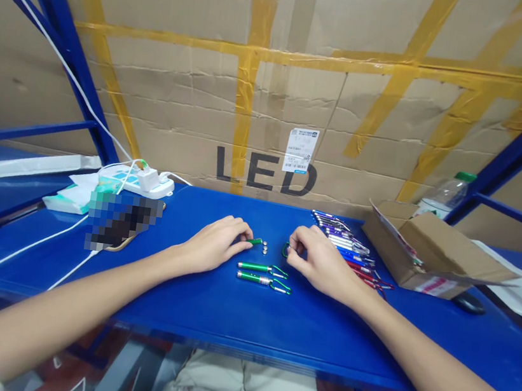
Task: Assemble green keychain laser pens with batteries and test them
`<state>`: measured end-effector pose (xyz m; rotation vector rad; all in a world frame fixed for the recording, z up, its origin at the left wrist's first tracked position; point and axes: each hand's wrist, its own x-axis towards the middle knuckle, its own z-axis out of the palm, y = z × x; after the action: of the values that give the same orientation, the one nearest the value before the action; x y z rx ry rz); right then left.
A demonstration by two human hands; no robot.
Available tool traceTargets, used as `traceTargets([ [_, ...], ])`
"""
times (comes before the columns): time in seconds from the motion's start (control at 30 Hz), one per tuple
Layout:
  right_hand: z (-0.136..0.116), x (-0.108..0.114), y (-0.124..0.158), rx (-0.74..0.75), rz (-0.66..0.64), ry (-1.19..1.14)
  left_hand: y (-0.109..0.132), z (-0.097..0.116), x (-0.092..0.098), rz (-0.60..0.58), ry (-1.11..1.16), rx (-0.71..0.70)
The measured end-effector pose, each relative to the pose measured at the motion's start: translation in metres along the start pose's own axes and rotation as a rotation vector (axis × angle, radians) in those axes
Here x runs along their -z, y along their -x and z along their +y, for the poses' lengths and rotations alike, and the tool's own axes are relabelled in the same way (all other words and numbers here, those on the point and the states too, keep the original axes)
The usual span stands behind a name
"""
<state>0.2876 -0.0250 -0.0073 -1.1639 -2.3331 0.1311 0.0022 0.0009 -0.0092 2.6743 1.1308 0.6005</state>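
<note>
My left hand (221,243) is closed on a green metal tube (255,241), its end pointing to the right. Just past that end, several small silver button cells (264,247) lie on the blue table. My right hand (313,254) pinches a green carabiner clip (285,250); whatever joins to it is hidden by the fingers. Between and below the hands rest two green keychain penlights, an upper one (254,266) and a lower one (254,278), each with a green carabiner at its right end.
Beyond my right hand, more penlights (339,238) in several colours lie in a row. An open cardboard box (407,250) and a black mouse (468,303) are at right, a bottle (449,191) behind. At left are a phone (125,226), white power strip (147,184) and cables.
</note>
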Motion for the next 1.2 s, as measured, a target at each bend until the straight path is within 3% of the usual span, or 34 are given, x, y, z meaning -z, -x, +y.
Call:
traceTargets([
  [0.97,-0.0006,-0.0016,-0.0004,0.005,0.035,-0.026,0.0000,0.0003,0.0014,0.058,0.035,-0.038],
  [1.2,-0.0037,-0.0001,0.0006,-0.062,0.012,-0.141,-0.0002,0.0013,0.0020,0.067,0.060,-0.033],
])
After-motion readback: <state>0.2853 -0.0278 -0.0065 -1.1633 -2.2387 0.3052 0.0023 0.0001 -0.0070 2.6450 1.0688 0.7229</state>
